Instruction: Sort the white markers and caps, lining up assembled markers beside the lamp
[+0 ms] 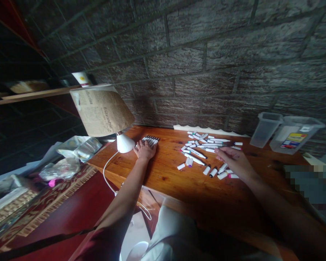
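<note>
- The person's left hand lay open and palm down, fingers fairly wide, with the fingertips over the near ends of a tight row of markers; no grip showed.
- The right hand was open too, fingers stretched out and close together, hovering at the right edge of a loose scatter of white-barrelled markers. Whether its fingertips touched one, I could not tell.
- The row lay on the left, just beside the lamp; the scatter spread across the middle of the wooden desk, with a few capped markers lying apart on the near side.
- A white table lamp stood at the desk's left end, under a shade of printed brown paper; its white cable looped down past the near edge.
- Two clear plastic containers stood at the far right, against a brick wall.
- A wavy white foam strip ran along the desk's far edge.
- Crumpled plastic bags lay left of the desk on a patterned rug.
</note>
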`<action>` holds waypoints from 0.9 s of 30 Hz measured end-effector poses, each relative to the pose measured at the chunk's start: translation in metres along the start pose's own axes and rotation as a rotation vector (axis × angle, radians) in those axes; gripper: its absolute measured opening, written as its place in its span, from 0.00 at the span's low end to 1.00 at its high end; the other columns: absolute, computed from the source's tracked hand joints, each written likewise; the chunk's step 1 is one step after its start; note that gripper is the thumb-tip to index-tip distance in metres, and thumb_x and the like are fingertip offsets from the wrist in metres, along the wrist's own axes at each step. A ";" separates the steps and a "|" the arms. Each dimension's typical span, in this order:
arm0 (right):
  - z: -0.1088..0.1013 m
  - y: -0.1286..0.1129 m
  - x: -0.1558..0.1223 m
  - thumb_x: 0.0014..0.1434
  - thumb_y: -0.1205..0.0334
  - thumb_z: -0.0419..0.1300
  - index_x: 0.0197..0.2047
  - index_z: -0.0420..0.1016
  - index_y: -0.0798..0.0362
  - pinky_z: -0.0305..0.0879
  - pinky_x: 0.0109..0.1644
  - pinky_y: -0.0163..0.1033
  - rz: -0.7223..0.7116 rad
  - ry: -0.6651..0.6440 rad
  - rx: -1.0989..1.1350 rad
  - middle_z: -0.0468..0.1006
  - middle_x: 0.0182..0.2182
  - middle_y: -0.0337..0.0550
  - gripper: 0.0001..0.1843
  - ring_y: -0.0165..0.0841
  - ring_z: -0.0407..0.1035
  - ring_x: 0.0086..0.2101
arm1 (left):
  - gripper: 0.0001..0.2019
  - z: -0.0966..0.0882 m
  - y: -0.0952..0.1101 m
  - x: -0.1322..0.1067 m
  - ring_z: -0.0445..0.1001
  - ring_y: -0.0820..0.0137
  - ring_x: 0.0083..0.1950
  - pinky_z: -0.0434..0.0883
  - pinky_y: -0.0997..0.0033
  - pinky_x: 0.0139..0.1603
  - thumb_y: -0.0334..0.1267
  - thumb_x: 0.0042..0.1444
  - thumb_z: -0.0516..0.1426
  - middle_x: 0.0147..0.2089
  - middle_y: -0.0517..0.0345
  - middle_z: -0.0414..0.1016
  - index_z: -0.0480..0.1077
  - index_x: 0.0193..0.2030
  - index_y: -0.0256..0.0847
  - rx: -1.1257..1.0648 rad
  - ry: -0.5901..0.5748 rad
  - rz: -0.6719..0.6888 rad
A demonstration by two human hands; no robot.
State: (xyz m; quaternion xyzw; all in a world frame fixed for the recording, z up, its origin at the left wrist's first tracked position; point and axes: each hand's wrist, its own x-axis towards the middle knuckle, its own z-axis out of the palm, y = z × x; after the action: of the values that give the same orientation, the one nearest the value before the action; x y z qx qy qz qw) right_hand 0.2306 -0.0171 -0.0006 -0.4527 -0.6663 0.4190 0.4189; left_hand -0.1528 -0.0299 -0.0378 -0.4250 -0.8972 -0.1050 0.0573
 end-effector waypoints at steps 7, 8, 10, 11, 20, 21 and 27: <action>0.001 0.005 0.001 0.52 0.38 0.60 0.34 0.78 0.52 0.69 0.36 0.39 -0.044 -0.004 -0.005 0.80 0.28 0.43 0.23 0.37 0.74 0.31 | 0.38 -0.006 0.009 -0.009 0.46 0.49 0.71 0.45 0.42 0.68 0.59 0.58 0.46 0.70 0.35 0.51 0.56 0.67 0.31 -0.050 0.111 0.099; 0.001 0.007 0.002 0.52 0.39 0.60 0.34 0.78 0.52 0.69 0.38 0.39 -0.043 -0.007 -0.008 0.80 0.28 0.43 0.23 0.37 0.74 0.31 | 0.37 -0.010 0.015 -0.014 0.49 0.50 0.71 0.46 0.44 0.68 0.58 0.59 0.47 0.69 0.35 0.53 0.57 0.66 0.31 -0.069 0.157 0.171; 0.001 0.011 0.003 0.54 0.40 0.59 0.35 0.78 0.51 0.69 0.39 0.39 -0.043 -0.018 -0.018 0.81 0.29 0.42 0.22 0.37 0.75 0.32 | 0.32 -0.018 0.032 -0.025 0.54 0.53 0.68 0.50 0.50 0.68 0.55 0.61 0.48 0.66 0.39 0.61 0.61 0.63 0.33 -0.125 0.210 0.384; 0.001 0.013 0.004 0.54 0.40 0.58 0.36 0.78 0.51 0.69 0.39 0.39 -0.048 -0.023 -0.028 0.81 0.29 0.42 0.22 0.37 0.75 0.33 | 0.29 -0.023 0.043 -0.031 0.59 0.55 0.66 0.53 0.53 0.67 0.54 0.62 0.48 0.63 0.41 0.65 0.63 0.62 0.35 -0.165 0.201 0.523; 0.009 0.022 0.002 0.59 0.51 0.57 0.37 0.79 0.47 0.68 0.42 0.41 -0.364 0.029 -0.455 0.82 0.36 0.41 0.13 0.37 0.75 0.36 | 0.15 -0.033 0.126 -0.063 0.75 0.65 0.49 0.67 0.64 0.55 0.43 0.64 0.51 0.47 0.51 0.78 0.74 0.48 0.40 -0.674 0.141 1.119; 0.013 0.022 0.001 0.59 0.52 0.57 0.37 0.79 0.47 0.68 0.44 0.41 -0.408 0.013 -0.493 0.82 0.36 0.40 0.11 0.38 0.75 0.37 | 0.14 -0.031 0.125 -0.063 0.76 0.66 0.47 0.69 0.66 0.53 0.42 0.64 0.51 0.45 0.51 0.79 0.74 0.48 0.39 -0.724 0.142 1.073; 0.034 0.016 -0.001 0.57 0.59 0.61 0.36 0.80 0.48 0.66 0.49 0.44 -0.507 -0.090 -0.618 0.82 0.36 0.43 0.06 0.41 0.73 0.42 | 0.14 -0.023 0.101 -0.055 0.76 0.70 0.38 0.71 0.72 0.45 0.43 0.63 0.51 0.39 0.54 0.80 0.74 0.43 0.39 -0.836 0.166 0.785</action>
State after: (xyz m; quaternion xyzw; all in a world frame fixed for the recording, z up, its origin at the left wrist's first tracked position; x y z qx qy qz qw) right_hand 0.2033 -0.0204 -0.0255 -0.3597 -0.8693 0.1017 0.3234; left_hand -0.0394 -0.0149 -0.0117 -0.7028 -0.5473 -0.4544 -0.0107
